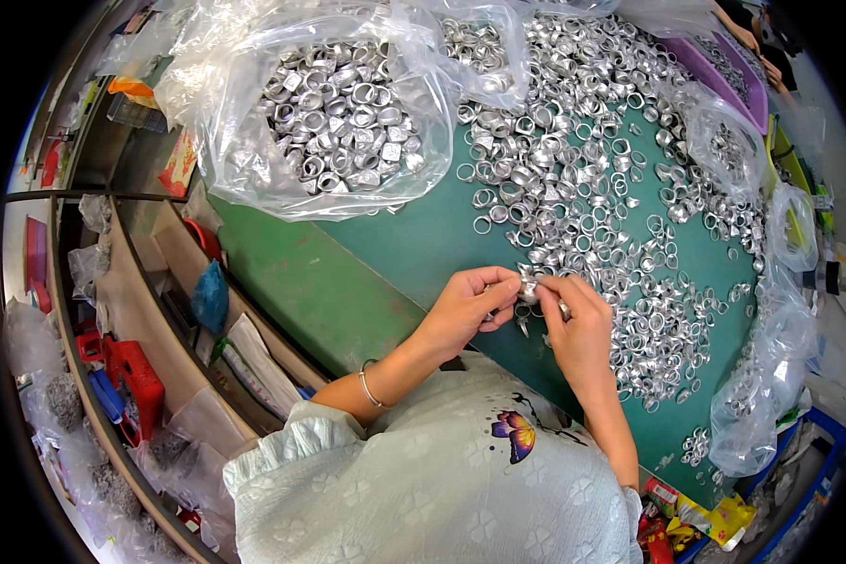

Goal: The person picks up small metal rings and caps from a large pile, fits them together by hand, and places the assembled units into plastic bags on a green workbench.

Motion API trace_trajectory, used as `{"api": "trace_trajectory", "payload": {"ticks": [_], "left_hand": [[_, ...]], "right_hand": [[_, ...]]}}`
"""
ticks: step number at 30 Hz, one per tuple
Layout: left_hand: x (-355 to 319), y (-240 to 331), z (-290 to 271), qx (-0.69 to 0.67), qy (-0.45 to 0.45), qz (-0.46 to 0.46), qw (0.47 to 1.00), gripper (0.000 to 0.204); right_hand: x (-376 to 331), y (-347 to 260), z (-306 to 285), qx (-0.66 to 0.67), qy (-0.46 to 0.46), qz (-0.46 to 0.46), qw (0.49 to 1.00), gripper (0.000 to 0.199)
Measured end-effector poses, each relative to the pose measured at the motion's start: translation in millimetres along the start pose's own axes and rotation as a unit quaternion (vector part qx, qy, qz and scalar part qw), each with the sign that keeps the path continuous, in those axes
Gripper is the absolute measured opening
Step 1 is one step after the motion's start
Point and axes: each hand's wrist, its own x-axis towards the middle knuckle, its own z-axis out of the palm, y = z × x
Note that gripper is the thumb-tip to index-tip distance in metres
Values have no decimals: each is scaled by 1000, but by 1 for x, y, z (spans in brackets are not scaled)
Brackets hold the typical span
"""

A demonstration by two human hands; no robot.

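Note:
Over the near edge of a heap of silver metal rings point(555, 179), my two hands meet. Between my fingertips sits a silver ring point(528, 286); whether several are bunched there is hard to make out. My left hand point(470, 303) pinches it from the left, fingers curled. From the other side my right hand point(578, 324) is closed on it too, with another bit of silver metal showing among its fingers. Loose rings point(658, 338) lie just right of my right hand. An open clear plastic bag point(244, 179) full of chunky silver rings stands at the far left of the green tabletop point(385, 254).
A purple bin point(747, 103) with small metal pieces is at the far right. Clear plastic bags point(757, 404) line the right edge. To the left, shelves hold a red plastic object point(136, 381) and a blue bag point(211, 296). Another person's hand point(738, 28) shows at the top right.

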Motion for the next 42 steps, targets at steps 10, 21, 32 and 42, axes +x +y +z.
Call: {"api": "trace_trajectory", "payload": {"ticks": [10,21,32,42], "left_hand": [[17,-3,7,-4,-46,32,998,15],[21,-15,5,222,165,216,936,11],[3,2,-8,568,150,268,764,11],[15,20,-20,579,267,258,726,28]], "right_hand": [[0,17,4,155,25,138,978,8],[-34,-1,2,-140,-169,-78,973,25],[-26,-9,15,-195,-122,-102,968,20],[-11,9,-10,142,-138,35,980,13]]}}
